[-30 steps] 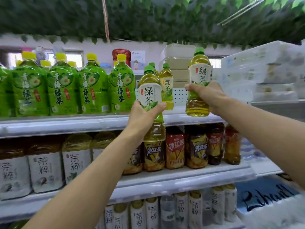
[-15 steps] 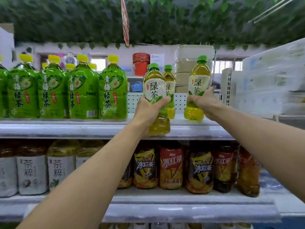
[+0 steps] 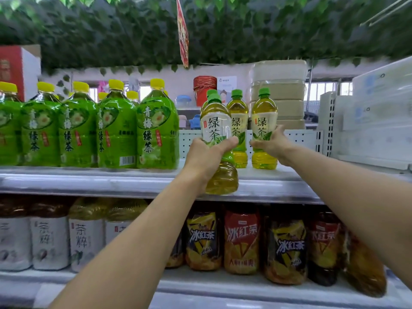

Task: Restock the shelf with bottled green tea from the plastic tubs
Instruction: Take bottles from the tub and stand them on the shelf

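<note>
My left hand point(image 3: 206, 156) grips a green-capped green tea bottle point(image 3: 217, 128) by its middle, held in front of the top shelf edge point(image 3: 133, 181). My right hand point(image 3: 273, 143) holds a second green tea bottle point(image 3: 264, 112), whose base rests on the top shelf at the right. Another green tea bottle point(image 3: 237, 114) stands on the shelf between the two, and one more green cap shows behind the left bottle. The plastic tubs are out of view.
Large yellow-capped green bottles point(image 3: 157, 128) fill the shelf's left part. Iced tea bottles point(image 3: 242, 241) and white-labelled tea bottles point(image 3: 84, 241) stand on the shelf below. White packs point(image 3: 379, 112) are stacked at the right. Fake leaves and a red hanging sign point(image 3: 182, 34) hang overhead.
My right hand has moved its bottle further back and set it down on the top shelf. My left hand has lifted its bottle higher, closer to the shelf. The camera view has tilted upward.
</note>
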`<act>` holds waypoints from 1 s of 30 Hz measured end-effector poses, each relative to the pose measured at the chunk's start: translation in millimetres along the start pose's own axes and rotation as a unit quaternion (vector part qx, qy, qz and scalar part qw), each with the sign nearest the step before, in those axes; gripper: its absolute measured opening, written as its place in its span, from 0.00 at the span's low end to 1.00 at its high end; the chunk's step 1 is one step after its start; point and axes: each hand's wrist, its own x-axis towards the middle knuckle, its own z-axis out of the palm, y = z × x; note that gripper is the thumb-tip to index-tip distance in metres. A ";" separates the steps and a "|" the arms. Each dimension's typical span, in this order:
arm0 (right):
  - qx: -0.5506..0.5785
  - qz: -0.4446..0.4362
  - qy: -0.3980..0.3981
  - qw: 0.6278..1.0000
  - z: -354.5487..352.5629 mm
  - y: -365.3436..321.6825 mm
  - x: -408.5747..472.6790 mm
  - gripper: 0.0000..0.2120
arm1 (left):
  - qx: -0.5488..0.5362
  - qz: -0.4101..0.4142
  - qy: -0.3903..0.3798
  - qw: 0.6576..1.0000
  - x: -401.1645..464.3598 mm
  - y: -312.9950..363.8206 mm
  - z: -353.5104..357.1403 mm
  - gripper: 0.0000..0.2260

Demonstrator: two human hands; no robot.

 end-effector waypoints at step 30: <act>-0.176 0.028 -0.071 0.981 -6.5 14.0 -5.9 0.31 | 0.051 -0.020 0.022 0.998 3.2 -3.4 3.0 0.35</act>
